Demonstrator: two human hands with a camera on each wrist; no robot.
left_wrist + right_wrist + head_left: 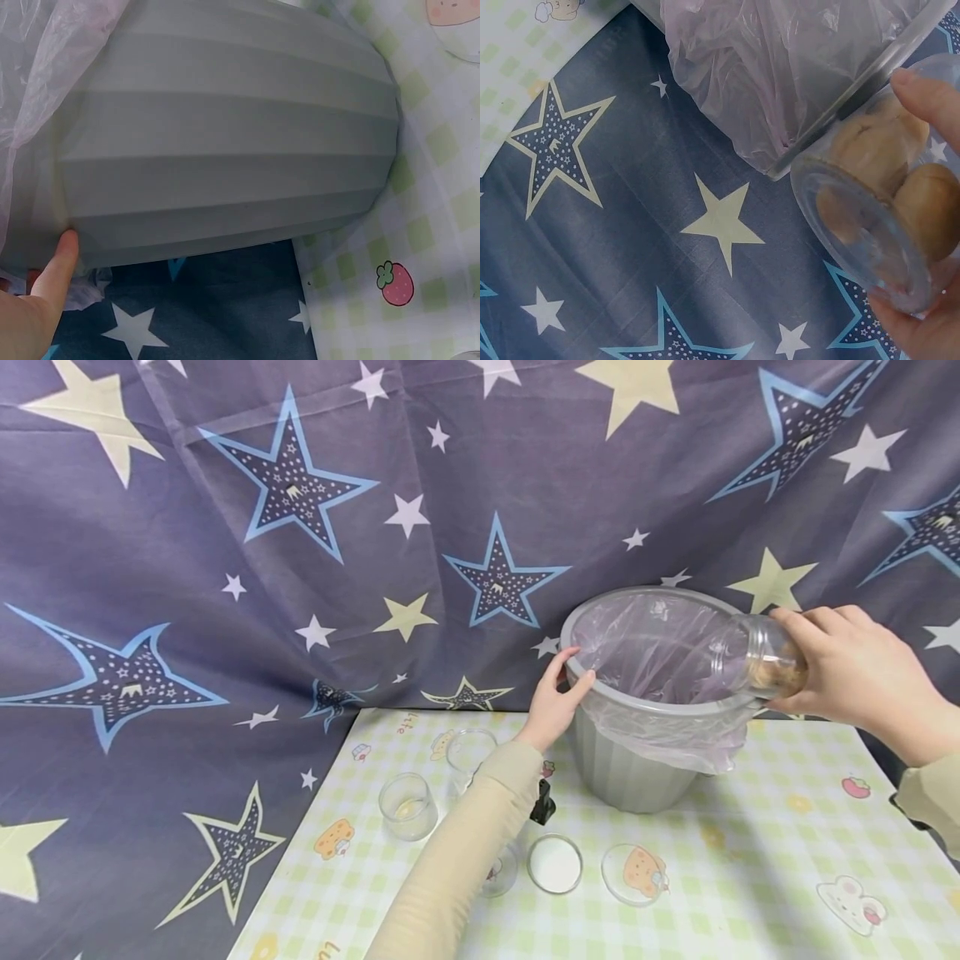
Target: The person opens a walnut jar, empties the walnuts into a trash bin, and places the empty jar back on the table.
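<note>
A grey ribbed trash bin [630, 768] stands on the tablecloth, lined with a translucent pinkish bag [660, 643] folded over its rim. My left hand [558, 702] grips the rim on the left side; in the left wrist view one finger [56, 277] lies against the outer wall. At the opposite side, my right hand [847, 664] holds a clear jar [761, 652] near its base, tipped sideways with its mouth over the bin. Rounded light-brown pieces [930, 210] sit inside the jar near its bottom; their exact kind cannot be told.
A clear jar [408, 818] with a little yellowish content stands left of my left forearm, another clear container [471, 747] behind it. Round lids, one white [555, 864] and one clear [633, 874], lie in front. A small black object [543, 802] is beside the sleeve. A star-patterned curtain [337, 577] hangs behind.
</note>
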